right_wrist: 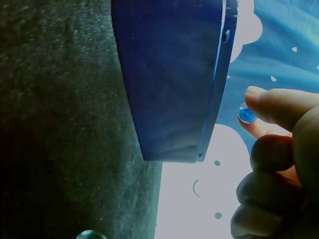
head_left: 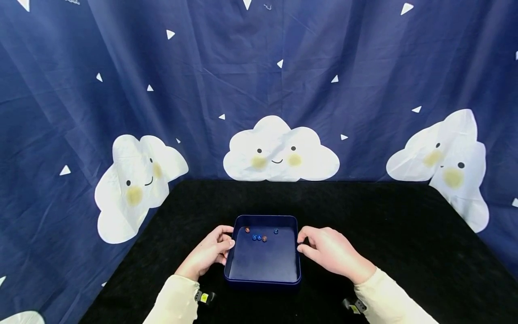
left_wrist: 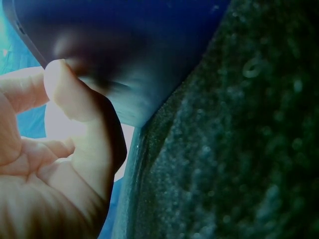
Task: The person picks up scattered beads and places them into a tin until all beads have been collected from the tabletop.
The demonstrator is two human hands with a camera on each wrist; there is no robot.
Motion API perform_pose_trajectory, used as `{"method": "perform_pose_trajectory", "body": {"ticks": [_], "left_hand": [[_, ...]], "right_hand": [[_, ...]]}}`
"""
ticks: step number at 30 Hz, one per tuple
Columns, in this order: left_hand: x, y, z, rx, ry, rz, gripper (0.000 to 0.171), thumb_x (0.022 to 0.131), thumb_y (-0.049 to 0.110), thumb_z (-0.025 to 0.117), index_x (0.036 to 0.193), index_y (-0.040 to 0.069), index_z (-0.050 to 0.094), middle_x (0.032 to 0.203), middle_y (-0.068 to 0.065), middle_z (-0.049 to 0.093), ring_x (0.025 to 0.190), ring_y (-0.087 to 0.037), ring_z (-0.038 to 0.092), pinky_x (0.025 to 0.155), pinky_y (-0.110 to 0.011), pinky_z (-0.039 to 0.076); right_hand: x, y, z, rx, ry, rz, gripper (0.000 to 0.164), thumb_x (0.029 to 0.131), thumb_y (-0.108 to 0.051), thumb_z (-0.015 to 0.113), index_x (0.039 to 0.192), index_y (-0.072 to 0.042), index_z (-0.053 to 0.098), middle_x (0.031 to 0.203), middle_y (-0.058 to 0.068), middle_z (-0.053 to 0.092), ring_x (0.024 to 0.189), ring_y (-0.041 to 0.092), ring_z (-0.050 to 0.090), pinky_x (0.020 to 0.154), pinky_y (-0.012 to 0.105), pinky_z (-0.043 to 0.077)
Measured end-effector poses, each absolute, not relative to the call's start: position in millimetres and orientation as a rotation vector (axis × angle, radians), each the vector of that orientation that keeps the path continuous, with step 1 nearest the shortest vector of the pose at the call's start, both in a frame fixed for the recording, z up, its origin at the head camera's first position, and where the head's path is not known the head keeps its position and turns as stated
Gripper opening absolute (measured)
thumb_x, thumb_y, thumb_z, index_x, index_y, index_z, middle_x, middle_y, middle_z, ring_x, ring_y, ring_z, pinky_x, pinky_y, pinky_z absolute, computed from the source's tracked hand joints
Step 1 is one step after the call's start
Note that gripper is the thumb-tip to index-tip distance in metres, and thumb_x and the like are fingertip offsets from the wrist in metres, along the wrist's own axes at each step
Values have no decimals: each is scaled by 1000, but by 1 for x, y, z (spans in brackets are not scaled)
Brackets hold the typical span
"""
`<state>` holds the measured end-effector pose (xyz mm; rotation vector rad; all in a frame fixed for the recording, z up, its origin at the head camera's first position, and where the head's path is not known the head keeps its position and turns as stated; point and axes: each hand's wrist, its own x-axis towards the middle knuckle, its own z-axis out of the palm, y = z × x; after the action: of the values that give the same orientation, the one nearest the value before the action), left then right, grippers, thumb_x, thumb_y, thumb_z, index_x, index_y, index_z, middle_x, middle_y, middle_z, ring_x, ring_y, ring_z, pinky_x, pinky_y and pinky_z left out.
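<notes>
A square navy box [head_left: 263, 265] stands on the black surface, with several small blue and orange marbles [head_left: 265, 239] in its far half. At the box's left side is my left hand [head_left: 208, 251]. Its thumb [left_wrist: 62, 82] touches the outer wall near the rim, and the other fingers lie partly hidden beside it. My right hand [head_left: 329, 249] is just off the box's right wall. Between its thumb and index fingertips it pinches a blue glass marble [right_wrist: 246, 114], above the surface and apart from the box. The other right-hand fingers are curled in.
One more marble [right_wrist: 91, 234] lies on the black cloth [head_left: 388, 243] to the right of the box, cut off by the right wrist view's edge. A dark blue curtain [head_left: 251, 81] with smiling clouds hangs behind and at both sides.
</notes>
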<state>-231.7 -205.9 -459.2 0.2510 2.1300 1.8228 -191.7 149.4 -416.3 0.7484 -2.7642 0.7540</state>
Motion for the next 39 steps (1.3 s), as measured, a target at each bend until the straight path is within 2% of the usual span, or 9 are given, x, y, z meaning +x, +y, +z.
{"method": "perform_pose_trajectory", "body": {"ticks": [22, 39], "left_hand": [[-229, -205, -457, 242, 2144, 1818, 49, 98, 10, 61, 140, -2, 41, 93, -11, 55, 66, -15, 51, 50, -25, 50], [-232, -206, -460, 237, 2141, 1819, 47, 96, 9, 63, 138, 0, 44, 93, -12, 55, 64, -14, 51, 50, -25, 50]], "right_hand": [[-200, 136, -418, 739, -2843, 710, 13, 89, -31, 77, 99, -26, 69, 61, -17, 46, 52, 1, 42, 50, 24, 40], [-197, 158, -419, 715, -2837, 732, 12, 89, -27, 76, 96, -29, 67, 60, -18, 45, 50, -1, 42, 51, 24, 40]]}}
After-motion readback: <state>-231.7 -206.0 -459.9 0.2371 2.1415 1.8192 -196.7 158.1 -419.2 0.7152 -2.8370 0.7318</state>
